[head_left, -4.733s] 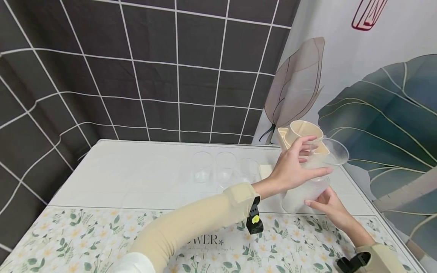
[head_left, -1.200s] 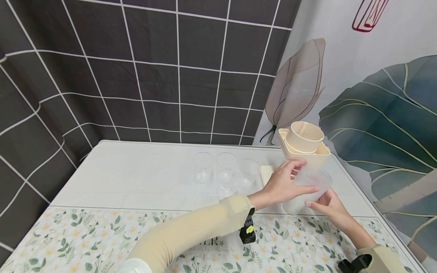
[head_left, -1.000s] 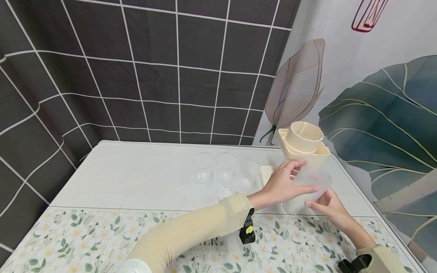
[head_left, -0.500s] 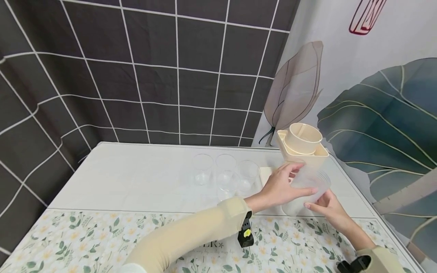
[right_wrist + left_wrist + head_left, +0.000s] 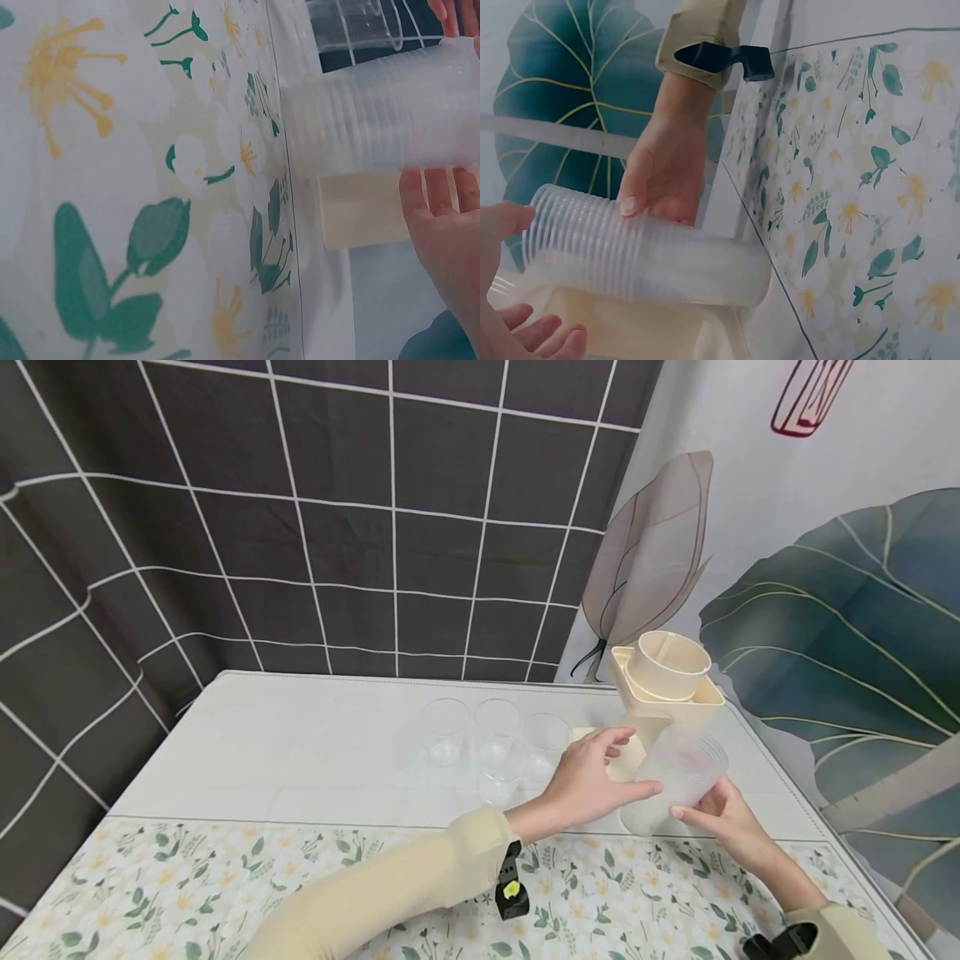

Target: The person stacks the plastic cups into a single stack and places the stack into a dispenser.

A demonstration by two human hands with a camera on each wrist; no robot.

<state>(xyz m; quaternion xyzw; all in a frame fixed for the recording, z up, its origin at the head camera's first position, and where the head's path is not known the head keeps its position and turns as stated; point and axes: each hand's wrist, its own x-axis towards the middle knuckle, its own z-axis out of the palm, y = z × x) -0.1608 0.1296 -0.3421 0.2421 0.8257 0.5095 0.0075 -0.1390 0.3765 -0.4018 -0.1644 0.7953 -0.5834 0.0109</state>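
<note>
1. A stack of clear cups is held tilted above the near right part of the counter, its rims turned up and its base turned down; whether the base is touched to the counter cannot be told.
2. The stack is gripped low on its right side by the right hand: the thumb is laid along the front, and the other fingers are set against the far side, partly hidden.
3. The left hand is held on the other side of the stack, palm towards it. Its fingers are spread wide and nothing is grasped by them; the thumb is brought close to the cups, and whether they are touched by it cannot be told.
4. Just behind the stack a cream holder is seen, topped by a round, open collar.
5. Left of the hands, four loose cups are grouped close together on the white part of the counter, rims up, their outlines partly overlapped.
6. The front of the counter is covered with a flower print.
7. The background is filled by a dark grid curtain and a leaf-printed curtain.
</note>
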